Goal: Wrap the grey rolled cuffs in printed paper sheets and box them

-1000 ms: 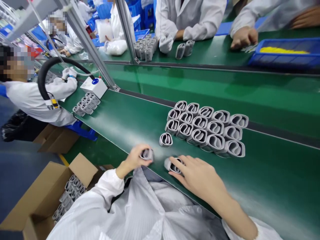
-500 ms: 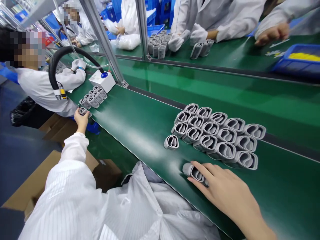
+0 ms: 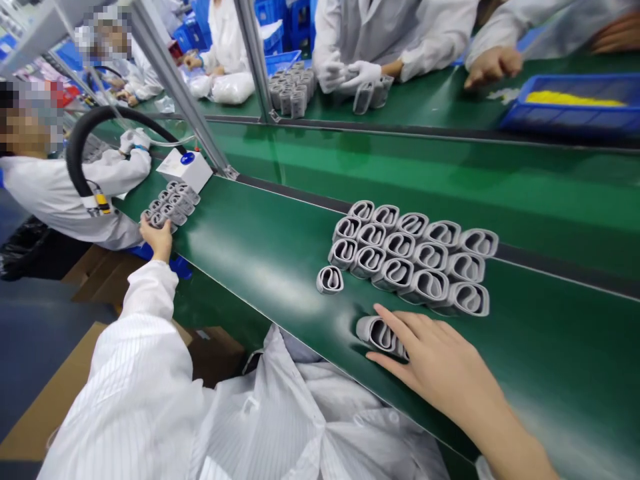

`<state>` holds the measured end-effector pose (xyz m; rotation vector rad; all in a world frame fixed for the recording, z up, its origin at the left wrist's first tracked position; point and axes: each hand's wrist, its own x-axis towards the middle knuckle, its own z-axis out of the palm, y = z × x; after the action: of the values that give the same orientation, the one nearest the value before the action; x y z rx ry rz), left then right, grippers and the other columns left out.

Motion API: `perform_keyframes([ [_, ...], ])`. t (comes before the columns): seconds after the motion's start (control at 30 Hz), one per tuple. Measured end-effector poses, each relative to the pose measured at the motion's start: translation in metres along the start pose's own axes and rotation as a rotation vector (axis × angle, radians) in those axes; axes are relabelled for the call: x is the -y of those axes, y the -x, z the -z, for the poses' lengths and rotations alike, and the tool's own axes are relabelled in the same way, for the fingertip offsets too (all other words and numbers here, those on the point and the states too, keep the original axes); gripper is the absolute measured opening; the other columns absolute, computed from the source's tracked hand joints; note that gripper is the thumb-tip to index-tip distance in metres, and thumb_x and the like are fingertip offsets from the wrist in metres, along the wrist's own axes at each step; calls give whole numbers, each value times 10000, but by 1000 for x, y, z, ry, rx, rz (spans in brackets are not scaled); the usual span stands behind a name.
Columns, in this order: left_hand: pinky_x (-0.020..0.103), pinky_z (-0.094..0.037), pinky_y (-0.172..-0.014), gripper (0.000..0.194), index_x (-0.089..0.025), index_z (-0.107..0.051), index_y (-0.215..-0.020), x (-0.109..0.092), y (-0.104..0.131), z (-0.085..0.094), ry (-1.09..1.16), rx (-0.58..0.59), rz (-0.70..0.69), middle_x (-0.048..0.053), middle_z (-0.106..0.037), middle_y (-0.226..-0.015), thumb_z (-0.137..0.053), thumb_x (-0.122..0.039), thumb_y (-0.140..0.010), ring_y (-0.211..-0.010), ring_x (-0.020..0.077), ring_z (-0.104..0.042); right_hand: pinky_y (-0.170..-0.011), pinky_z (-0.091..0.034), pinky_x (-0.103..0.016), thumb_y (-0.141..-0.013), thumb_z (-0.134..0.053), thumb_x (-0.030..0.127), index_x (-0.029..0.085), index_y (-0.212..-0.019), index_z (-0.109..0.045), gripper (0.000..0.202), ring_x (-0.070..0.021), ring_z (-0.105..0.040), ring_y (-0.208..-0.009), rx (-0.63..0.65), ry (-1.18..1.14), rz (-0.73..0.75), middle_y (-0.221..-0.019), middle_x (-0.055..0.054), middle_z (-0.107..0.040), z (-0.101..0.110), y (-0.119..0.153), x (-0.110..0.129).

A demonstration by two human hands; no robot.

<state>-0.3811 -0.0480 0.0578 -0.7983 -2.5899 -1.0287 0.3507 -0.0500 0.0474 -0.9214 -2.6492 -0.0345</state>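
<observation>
My left hand (image 3: 157,239) reaches far out to the left, its fingers around a grey roll at the near end of a small group of grey rolls (image 3: 175,200). At the lower right, my right hand (image 3: 425,347) is spread around a grey roll (image 3: 381,333) on the green table, thumb and forefinger apart on either side; its palm hides part of the roll. Beyond it stand several rows of grey rolls (image 3: 400,247), coiled ends up. One single roll (image 3: 330,280) sits apart at their left.
A white box (image 3: 186,171) with a black hose (image 3: 75,147) stands behind the left group. A metal post (image 3: 175,80) rises beside it. Across the green table (image 3: 260,240), people in white coats work near a blue bin (image 3: 575,107). Cardboard boxes lie below left.
The view has shifted, moving the table items left. My left hand has brought its roll up against the small group. My right hand's fingers have opened wider around its roll.
</observation>
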Motion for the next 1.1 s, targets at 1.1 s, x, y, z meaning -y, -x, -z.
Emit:
perform_keyframes([
  [1.1,464,-683,-1090,905,-284,-647,-1638,-199,333,-56,606,1291,-780,143,-796,-1499,-931,-686,-878,-1270,340,-823,-1081,-661,-536,-1152,-652,462,224,-1530,-713,451,-355,-775,-1326,60,-535,-198,-1520,-205,-757,4,17,-43],
])
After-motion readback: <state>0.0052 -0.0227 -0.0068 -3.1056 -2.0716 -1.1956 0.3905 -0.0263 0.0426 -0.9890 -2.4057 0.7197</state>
